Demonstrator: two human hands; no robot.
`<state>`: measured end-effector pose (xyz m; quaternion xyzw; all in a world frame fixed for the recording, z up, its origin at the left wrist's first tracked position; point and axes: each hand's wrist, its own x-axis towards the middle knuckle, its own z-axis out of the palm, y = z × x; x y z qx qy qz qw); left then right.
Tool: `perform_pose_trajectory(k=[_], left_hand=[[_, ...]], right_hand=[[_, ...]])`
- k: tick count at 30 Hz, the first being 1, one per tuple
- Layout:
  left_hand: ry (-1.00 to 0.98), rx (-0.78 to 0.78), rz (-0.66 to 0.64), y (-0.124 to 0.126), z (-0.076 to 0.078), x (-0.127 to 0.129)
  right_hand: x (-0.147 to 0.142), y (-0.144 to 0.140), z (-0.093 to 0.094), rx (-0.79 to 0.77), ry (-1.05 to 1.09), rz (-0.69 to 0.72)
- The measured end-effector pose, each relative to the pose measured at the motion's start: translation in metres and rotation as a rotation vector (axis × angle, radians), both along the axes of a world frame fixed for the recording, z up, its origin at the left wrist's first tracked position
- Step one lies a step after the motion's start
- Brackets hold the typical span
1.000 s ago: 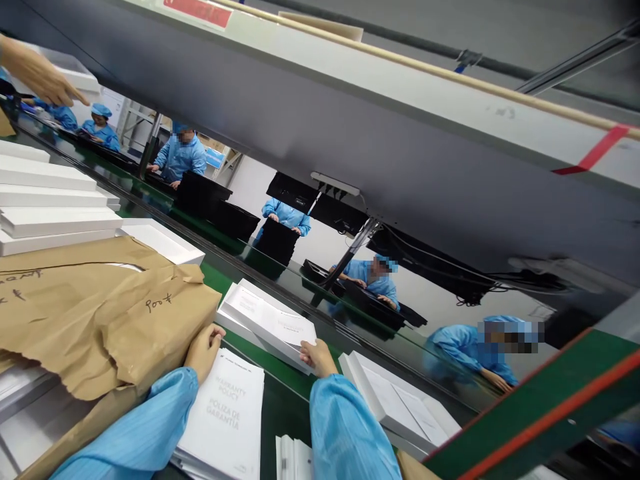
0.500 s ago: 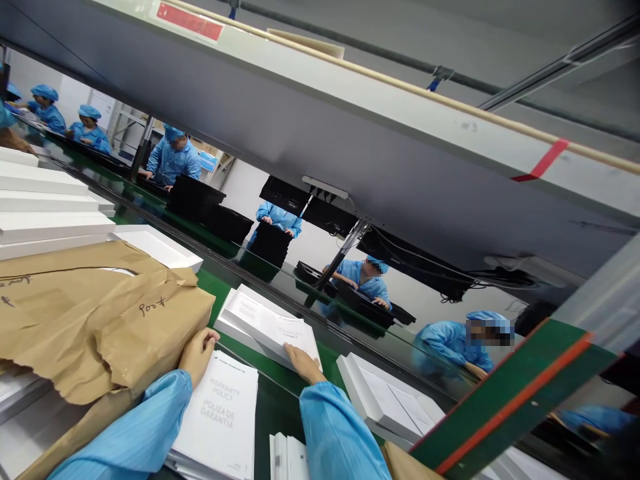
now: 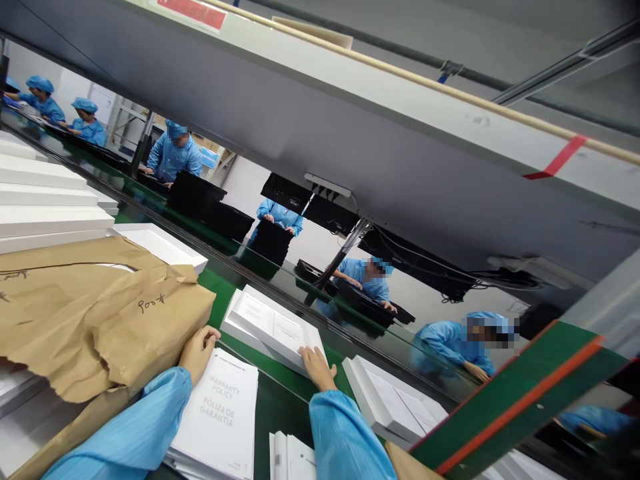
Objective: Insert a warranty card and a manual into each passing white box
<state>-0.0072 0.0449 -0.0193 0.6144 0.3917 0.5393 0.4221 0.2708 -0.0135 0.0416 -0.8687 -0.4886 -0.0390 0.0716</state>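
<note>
My right hand (image 3: 319,367) is open, its spread fingertips at the near right edge of a shallow white box (image 3: 270,363). Printed white papers (image 3: 287,327) lie inside that box. Beside the torn brown paper wrapping (image 3: 150,333), my left hand (image 3: 200,350) is closed with its fingers curled, and I see nothing in them. Just under it is a stack of white warranty booklets (image 3: 215,413), the top one reading "Warranty Policy". Between my forearms, more small white booklets or papers (image 3: 295,459) stand in a pile, partly cut off by the frame.
White boxes (image 3: 45,200) are stacked at the left. Another open box (image 3: 395,400) with papers lies right of my hand. A green post (image 3: 520,400) slants across the right side. Beyond the belt, several co-workers in blue handle dark items. A shelf hangs overhead.
My right hand has shifted a little to the right, off the papers to the box's near edge, and its fingers have spread. My left hand stays where it was.
</note>
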Motion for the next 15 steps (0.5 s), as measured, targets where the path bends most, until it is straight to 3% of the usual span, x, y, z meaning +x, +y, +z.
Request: perform_pose_trajectory(k=[4, 8, 15], left_hand=[[0.011, -0.005, -0.002, -0.001, 0.002, -0.002], [0.015, -0.012, 0.016, -0.002, 0.002, -0.003], [0.056, -0.038, -0.001, -0.004, 0.005, -0.006]], right_hand=[[-0.01, -0.01, 0.012, 0.094, -0.02, 0.043], [-0.049, -0.033, 0.017, 0.165, -0.021, 0.198], [-0.161, -0.112, -0.018, 0.149, 0.03, 0.684]])
